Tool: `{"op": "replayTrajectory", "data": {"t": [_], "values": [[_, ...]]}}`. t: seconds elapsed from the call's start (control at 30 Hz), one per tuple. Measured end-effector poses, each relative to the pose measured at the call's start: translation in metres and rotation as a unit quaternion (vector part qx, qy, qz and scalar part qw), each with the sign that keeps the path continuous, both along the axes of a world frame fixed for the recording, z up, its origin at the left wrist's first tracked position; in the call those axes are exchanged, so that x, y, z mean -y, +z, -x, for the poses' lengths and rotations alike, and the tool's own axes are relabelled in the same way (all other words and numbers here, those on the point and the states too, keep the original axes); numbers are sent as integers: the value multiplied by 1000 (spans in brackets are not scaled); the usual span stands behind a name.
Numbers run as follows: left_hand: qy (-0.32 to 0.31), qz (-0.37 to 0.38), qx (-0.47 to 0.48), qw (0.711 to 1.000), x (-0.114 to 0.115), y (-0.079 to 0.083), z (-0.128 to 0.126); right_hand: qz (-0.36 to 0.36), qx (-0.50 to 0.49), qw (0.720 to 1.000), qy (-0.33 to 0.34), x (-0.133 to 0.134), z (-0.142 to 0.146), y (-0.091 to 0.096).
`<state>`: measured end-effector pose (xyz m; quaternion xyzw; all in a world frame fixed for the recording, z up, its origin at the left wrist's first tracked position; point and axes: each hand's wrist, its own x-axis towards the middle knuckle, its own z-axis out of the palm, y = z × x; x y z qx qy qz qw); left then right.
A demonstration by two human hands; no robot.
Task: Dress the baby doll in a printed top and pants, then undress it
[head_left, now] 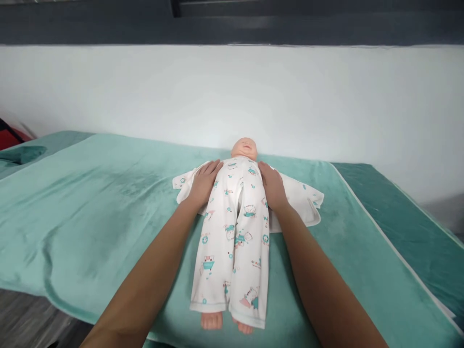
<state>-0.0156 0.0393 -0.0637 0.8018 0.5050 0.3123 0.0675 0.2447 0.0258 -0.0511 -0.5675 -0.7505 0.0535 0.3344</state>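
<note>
A baby doll [244,146] lies on its back, head toward the wall and bare feet toward me. White printed baby pants [232,232] cover its front from just below the neck to the ankles. Beneath the doll a white baby shirt [299,203] is spread, sleeves out to both sides. My left hand [206,182] rests along the left edge of the pants, fingers stretched out. On the opposite edge lies my right hand [272,184], its fingers also extended and pointing toward the head; its thumb side touches the pants. The fingertips partly overlap the cloth.
A light green plush cover [108,203] spreads under the doll, with a darker green strip [409,208] at the right. Behind stands a white wall [145,92] with a dark band [90,24] above. Grey flooring [29,321] shows at lower left.
</note>
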Motion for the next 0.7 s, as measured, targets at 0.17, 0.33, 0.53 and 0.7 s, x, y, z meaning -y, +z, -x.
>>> {"op": "replayTrajectory", "data": {"t": [0.17, 0.33, 0.53, 0.7], "values": [[1, -2, -32, 999, 42, -11, 8, 28, 129, 991, -7, 49, -5, -18], [-13, 38, -18, 999, 96, -10, 8, 21, 135, 991, 6, 101, 2, -31], [-42, 16, -53, 998, 135, -13, 13, 0, 128, 989, 67, 161, 13, -19], [-46, 2, -60, 997, 134, -16, 12, -11, 98, 991, 91, 177, 15, -11]]}}
